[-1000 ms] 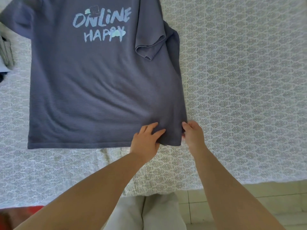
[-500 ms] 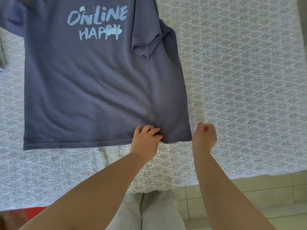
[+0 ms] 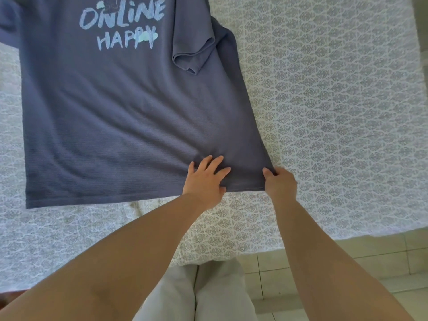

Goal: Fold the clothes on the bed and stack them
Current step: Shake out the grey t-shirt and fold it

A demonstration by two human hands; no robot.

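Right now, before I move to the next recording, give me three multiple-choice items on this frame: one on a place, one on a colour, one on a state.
1. Where on the T-shirt does the right hand hold it?
A. the collar
B. the bottom hem corner on the person's right
C. the left sleeve

2. What colour is the shirt's fabric?
A. slate blue
B. red
C. yellow

3. How does the sleeve on the person's right lie?
A. spread out on the bedspread
B. folded in over the shirt's front
C. tucked under the left hand

Answers:
1. B, the fingers close on the hem corner beside the patterned cover.
2. A, the cloth is a greyish blue with pale lettering.
3. B, the sleeve lies on the body beside the print, while the left hand lies flat near the hem.
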